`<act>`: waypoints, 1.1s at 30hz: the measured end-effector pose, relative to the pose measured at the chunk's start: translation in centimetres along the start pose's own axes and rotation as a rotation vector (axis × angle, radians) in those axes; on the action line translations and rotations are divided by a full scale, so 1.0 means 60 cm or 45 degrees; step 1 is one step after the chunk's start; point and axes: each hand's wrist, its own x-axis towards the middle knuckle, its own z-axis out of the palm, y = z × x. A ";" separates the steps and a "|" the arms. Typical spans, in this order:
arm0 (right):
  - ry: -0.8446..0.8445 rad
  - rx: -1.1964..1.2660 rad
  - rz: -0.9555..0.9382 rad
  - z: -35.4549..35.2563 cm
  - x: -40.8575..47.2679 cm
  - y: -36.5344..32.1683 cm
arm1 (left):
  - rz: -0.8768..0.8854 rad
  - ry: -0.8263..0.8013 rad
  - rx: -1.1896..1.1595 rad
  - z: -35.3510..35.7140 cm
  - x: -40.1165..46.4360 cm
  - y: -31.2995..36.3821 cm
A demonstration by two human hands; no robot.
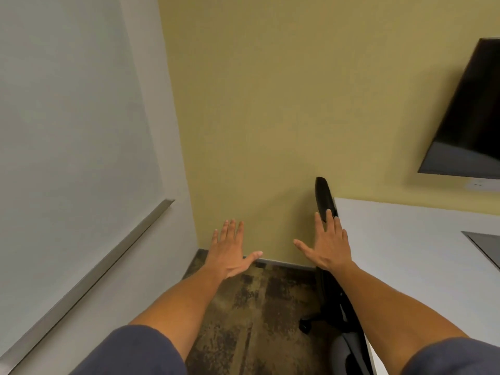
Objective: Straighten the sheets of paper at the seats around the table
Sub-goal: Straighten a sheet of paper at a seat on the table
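Note:
Both my arms reach forward over the carpet, palms down. My left hand (230, 250) is open with fingers spread and holds nothing, in front of the yellow wall's base. My right hand (328, 243) is open too, its fingertips in front of the back of a black office chair (324, 198). The white table (405, 253) fills the right side. No sheet of paper shows on the part of the table that I see.
A whiteboard with a metal tray (89, 269) runs along the left wall. A dark screen (470, 112) hangs on the yellow wall at right. A grey inset panel (487, 244) sits in the table top. Patterned carpet (243, 307) lies between wall and chair.

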 end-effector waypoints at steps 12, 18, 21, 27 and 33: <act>0.046 -0.044 0.563 0.017 0.123 0.076 | 0.549 -0.071 -0.082 0.023 0.335 0.075; 0.052 -0.035 0.833 0.017 0.124 0.154 | 0.847 -0.049 -0.167 0.031 0.449 0.186; 0.056 -0.042 0.954 0.025 0.124 0.218 | 1.008 -0.021 -0.169 0.043 0.501 0.270; 0.024 0.026 1.167 0.047 0.116 0.342 | 1.161 -0.110 -0.127 0.078 0.565 0.446; 0.031 0.053 1.374 0.053 0.103 0.439 | 1.322 -0.217 -0.198 0.105 0.592 0.611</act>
